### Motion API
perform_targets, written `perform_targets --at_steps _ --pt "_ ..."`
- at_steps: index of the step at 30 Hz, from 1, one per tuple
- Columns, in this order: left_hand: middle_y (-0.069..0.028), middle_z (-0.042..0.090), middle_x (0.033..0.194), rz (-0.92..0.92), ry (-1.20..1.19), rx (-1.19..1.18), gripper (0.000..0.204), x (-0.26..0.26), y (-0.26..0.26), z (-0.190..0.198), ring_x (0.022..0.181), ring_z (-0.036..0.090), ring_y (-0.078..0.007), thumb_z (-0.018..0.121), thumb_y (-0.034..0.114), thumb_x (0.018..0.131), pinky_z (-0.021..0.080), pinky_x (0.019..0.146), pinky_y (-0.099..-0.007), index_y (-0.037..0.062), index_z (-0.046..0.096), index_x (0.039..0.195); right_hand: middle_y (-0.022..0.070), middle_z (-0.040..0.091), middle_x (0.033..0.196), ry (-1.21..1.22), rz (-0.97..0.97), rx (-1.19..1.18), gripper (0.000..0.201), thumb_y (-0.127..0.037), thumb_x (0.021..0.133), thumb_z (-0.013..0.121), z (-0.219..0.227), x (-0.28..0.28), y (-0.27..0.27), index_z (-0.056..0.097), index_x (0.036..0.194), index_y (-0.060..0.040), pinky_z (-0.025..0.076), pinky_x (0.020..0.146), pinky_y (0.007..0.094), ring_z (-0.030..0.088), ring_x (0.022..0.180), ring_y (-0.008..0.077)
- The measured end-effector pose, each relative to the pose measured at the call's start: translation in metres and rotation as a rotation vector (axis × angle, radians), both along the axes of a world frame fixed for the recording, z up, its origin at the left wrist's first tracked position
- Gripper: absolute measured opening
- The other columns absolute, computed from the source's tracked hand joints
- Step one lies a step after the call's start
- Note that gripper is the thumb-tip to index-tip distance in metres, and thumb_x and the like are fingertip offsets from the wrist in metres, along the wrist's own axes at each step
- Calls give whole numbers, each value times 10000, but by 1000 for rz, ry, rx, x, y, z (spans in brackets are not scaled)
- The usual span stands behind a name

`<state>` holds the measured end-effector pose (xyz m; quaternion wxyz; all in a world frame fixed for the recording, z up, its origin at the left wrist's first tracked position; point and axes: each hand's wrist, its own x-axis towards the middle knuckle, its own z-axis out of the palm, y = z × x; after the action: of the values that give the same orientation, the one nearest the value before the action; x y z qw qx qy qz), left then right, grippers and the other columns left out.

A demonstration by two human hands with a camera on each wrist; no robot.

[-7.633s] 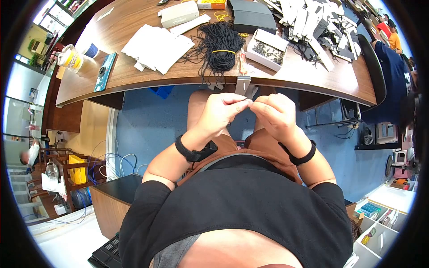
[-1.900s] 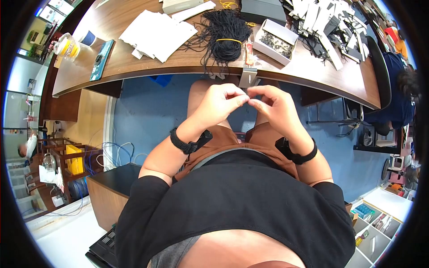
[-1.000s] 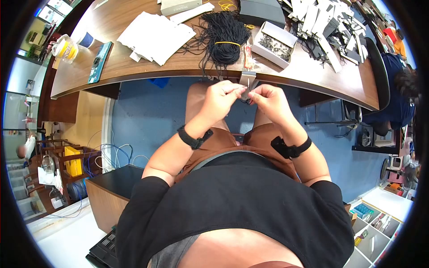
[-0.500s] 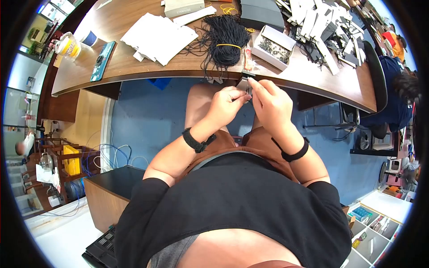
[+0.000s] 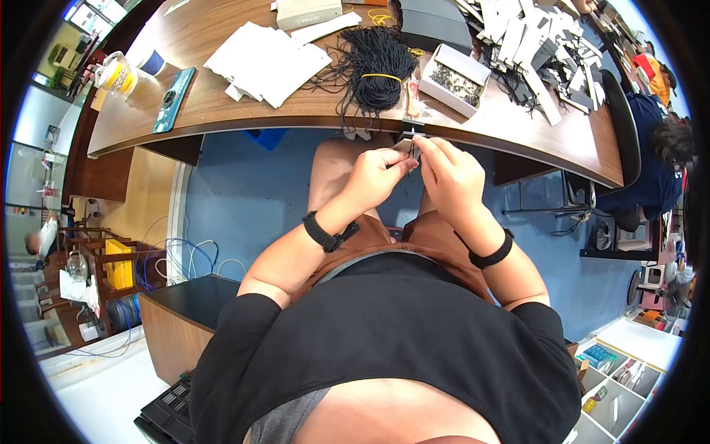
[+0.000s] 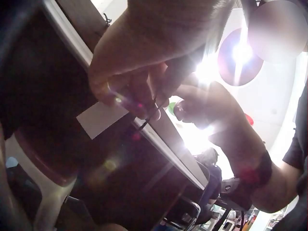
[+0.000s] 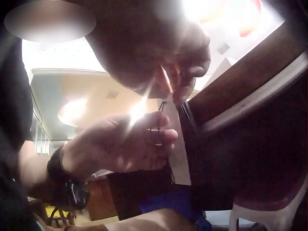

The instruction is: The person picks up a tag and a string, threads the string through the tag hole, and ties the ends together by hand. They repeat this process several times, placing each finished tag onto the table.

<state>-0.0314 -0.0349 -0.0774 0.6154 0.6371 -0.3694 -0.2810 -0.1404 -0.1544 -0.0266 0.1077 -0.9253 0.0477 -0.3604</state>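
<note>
The left hand (image 5: 376, 179) pinches a thin dark cord (image 6: 150, 115) between thumb and fingers, below the right fingertips. The right hand (image 5: 452, 176) pinches the upper end of the cord and a pale flat strip (image 7: 180, 156); in the right wrist view the strip hangs beneath its fingertips. A loop of the cord (image 7: 160, 118) runs down from there to the left hand (image 7: 120, 144). Fingers partly hide both the cord and the strip. The hands are close together in front of the desk edge, above the lap.
On the desk (image 5: 222, 115) lie white sheets (image 5: 268, 65), a banded bundle of black cords (image 5: 377, 70), an open box of small dark pieces (image 5: 455, 80), a heap of strips (image 5: 521, 48), a phone (image 5: 174, 100) and a jar (image 5: 117, 77). A grey box (image 5: 435, 24) stands behind.
Since a second ago the right hand has risen above the left fingertips. Over the last half second the left hand has shifted only slightly. Its pinch on the cord remains.
</note>
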Motion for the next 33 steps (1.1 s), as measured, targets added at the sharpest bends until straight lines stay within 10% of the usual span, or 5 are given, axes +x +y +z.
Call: perform_targets --at_steps 33 --pt "-36 654 803 -34 26 71 191 0 7 -4 735 534 -58 581 100 886 450 644 -229 -41 660 988 47 591 923 89 -13 317 260 -61 729 678 7 10 7 618 979 -96 469 533 270 554 552 137"
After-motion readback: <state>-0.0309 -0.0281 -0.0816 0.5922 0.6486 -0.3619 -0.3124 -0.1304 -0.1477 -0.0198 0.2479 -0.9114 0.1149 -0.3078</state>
